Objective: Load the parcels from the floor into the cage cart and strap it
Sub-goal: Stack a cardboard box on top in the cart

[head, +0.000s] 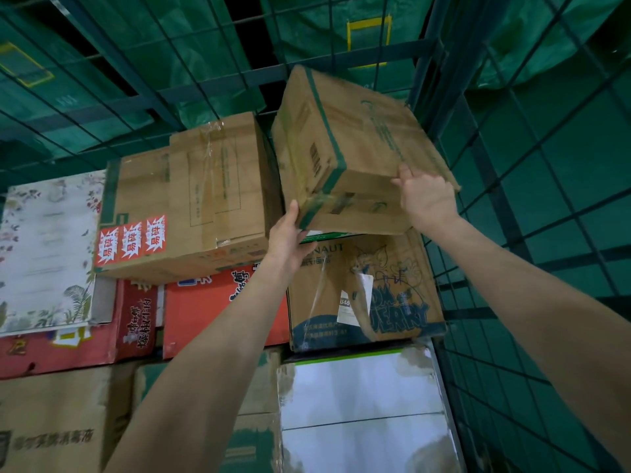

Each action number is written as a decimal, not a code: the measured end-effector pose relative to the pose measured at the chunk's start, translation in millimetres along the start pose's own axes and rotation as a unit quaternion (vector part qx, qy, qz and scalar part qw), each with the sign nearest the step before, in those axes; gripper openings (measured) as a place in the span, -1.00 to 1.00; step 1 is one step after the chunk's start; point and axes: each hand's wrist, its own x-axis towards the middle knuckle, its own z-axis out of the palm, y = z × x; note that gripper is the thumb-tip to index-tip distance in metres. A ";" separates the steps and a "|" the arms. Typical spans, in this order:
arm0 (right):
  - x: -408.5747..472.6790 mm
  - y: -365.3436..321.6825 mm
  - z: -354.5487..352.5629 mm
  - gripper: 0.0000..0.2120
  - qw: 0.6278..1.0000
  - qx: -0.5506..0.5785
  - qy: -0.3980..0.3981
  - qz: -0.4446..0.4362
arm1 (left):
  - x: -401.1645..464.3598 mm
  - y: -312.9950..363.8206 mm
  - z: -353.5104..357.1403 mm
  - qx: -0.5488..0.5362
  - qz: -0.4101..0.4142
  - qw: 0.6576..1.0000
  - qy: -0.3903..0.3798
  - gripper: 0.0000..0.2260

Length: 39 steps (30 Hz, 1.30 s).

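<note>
Both forearms reach up into the green cage cart (485, 213). Left hand (290, 233) and right hand (428, 199) grip a tilted green-taped cardboard box (351, 151), resting atop a "TOM & JERRY" box (368, 291). Beside it sits a box with red stickers (131, 241).

- The one camera sat on my head and looked forward and slightly up along both my outstretched forearms
- It faced into the cage cart (454, 107), close enough that stacked boxes filled the frame from left edge to the right mesh wall
- My left hand (290, 233) and right hand (426, 199) sat near mid-frame
- The wide lens bent the mesh bars near the edges
- No second view shared the scene
</note>
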 end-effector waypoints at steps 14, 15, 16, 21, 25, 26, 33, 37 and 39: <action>-27.5 24.9 1.0 -0.60 0.897 0.395 0.080 0.182 | -37.5 18.3 50.6 0.042 0.249 0.967 -0.009 -0.51; -28.3 29.1 -0.4 -0.60 0.888 0.413 0.075 0.186 | -43.4 17.5 53.9 0.042 0.260 0.965 -0.008 -0.50; -29.4 32.4 -1.5 -0.61 0.879 0.430 0.069 0.192 | -48.8 17.2 57.0 0.044 0.272 0.961 -0.004 -0.50; -38.8 37.9 14.7 -0.56 0.793 0.543 0.050 0.272 | -55.3 5.4 69.1 0.100 0.331 0.938 0.010 -0.64; -56.3 37.8 38.9 -0.50 0.702 0.633 0.035 0.326 | -50.7 -9.7 72.9 0.211 0.288 0.934 0.030 -0.67; -56.8 37.8 41.7 -0.49 0.692 0.643 0.031 0.326 | -49.9 -13.7 71.0 0.216 0.269 0.938 0.029 -0.64; -61.9 34.4 48.1 -0.38 0.695 0.640 -0.001 0.327 | -64.4 -17.1 90.1 0.233 0.209 0.947 -0.074 -0.22; -58.4 35.9 51.3 -0.36 0.689 0.640 0.004 0.340 | -63.2 5.5 111.1 0.215 0.191 0.957 -0.050 -0.35; -55.4 38.6 50.0 -0.38 0.690 0.638 0.013 0.342 | -60.6 7.9 118.6 0.179 0.169 0.968 -0.050 -0.41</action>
